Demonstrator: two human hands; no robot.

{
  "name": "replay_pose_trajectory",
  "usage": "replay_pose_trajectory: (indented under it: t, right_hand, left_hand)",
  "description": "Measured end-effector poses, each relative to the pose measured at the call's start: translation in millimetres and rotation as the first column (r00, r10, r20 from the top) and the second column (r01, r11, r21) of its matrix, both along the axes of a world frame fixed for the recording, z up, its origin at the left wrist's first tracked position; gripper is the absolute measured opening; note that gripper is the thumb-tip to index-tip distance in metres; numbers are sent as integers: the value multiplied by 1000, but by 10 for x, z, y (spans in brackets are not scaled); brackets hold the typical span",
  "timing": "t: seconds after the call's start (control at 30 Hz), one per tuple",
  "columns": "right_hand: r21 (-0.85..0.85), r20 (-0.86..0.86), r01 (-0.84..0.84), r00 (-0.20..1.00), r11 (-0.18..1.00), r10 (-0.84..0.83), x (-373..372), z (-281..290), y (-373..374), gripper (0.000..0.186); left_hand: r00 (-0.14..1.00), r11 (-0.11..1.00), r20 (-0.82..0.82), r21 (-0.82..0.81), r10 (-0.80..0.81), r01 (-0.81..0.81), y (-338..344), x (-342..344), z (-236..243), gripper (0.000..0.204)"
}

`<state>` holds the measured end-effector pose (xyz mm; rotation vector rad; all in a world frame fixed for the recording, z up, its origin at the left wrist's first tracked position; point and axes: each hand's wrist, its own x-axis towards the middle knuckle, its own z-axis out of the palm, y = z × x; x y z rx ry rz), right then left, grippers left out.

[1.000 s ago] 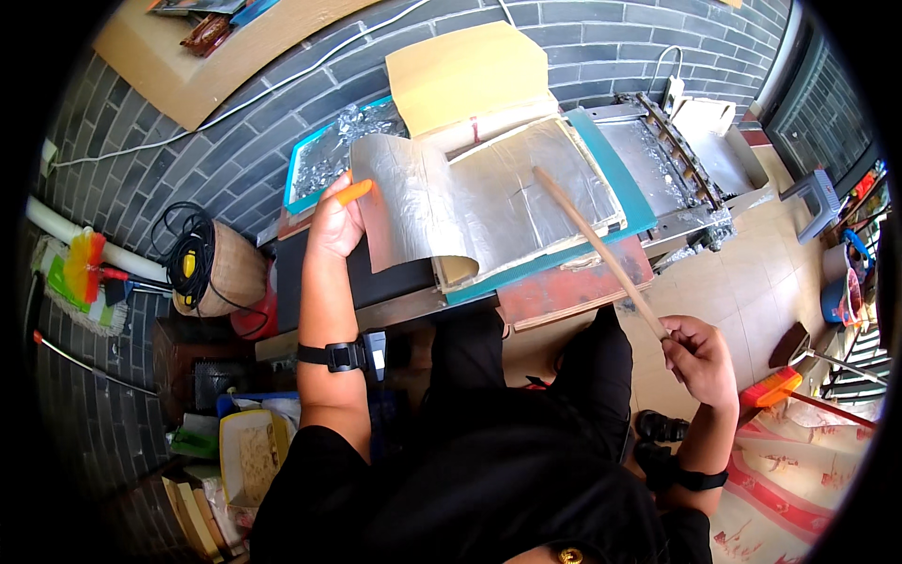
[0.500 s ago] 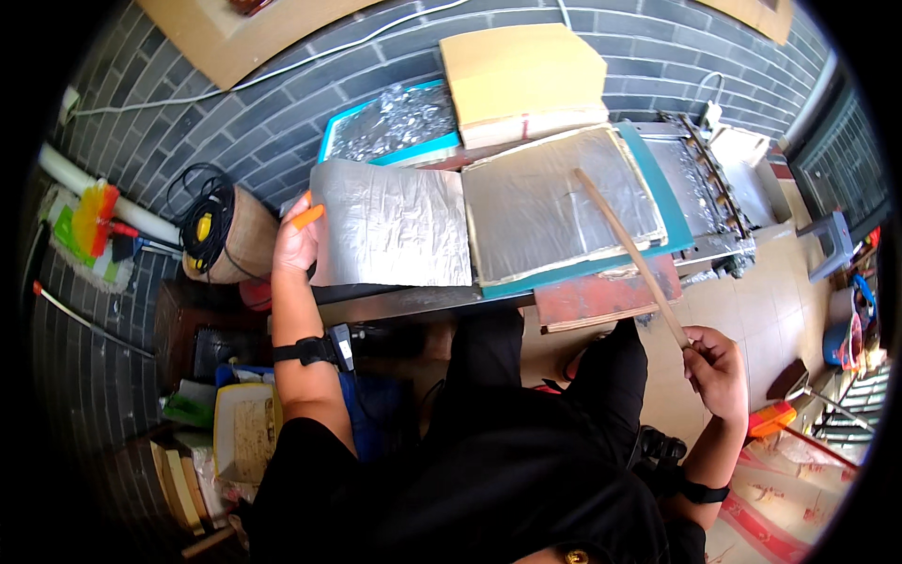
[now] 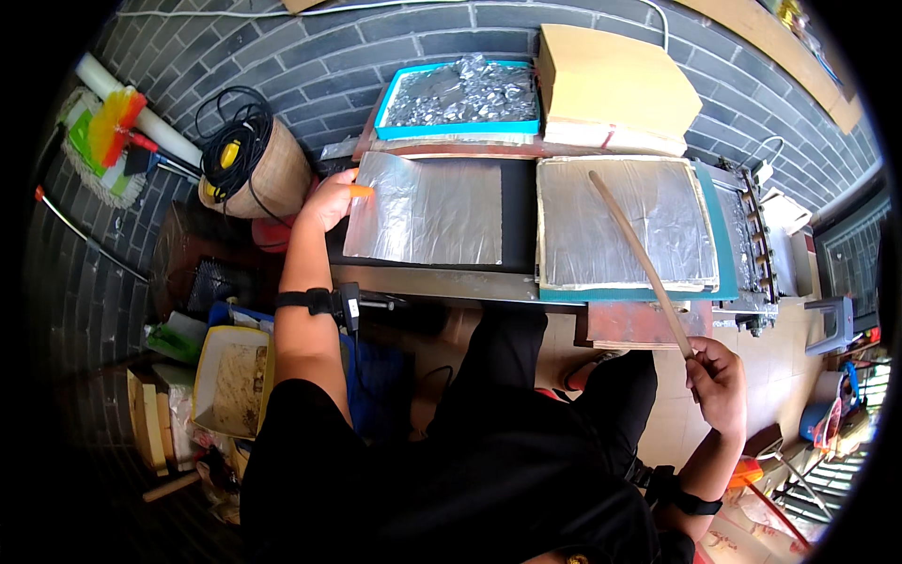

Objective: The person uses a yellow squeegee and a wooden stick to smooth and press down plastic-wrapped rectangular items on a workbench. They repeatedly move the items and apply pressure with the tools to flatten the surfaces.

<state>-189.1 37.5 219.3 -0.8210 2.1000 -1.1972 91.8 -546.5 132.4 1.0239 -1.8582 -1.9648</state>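
silver foil sheet (image 3: 442,216) beside a foil-topped pad (image 3: 587,240)
left hand (image 3: 329,200) pinches the sheet's left edge; right hand (image 3: 718,383) grips a wooden stick (image 3: 641,254)

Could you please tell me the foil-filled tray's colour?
The tray is bright blue, clearest in the head view.

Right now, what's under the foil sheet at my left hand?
A black surface shows past the right edge of the foil sheet. What lies directly beneath is covered by the sheet and cannot be seen.
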Motion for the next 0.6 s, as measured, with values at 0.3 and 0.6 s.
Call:
replay_pose_trajectory:
  t: [0.3,0.6]
  right_hand:
    - [18,-44,-74,996,997,74,3,5,-244,29]
    - [33,-6,-88,996,996,88,114,53,-465,26]
  left_hand:
    - [996,999,89,-26,30,-28,-125,14,-102,40]
    - [959,975,186,-104,214,-198,-100,92,-42,67]
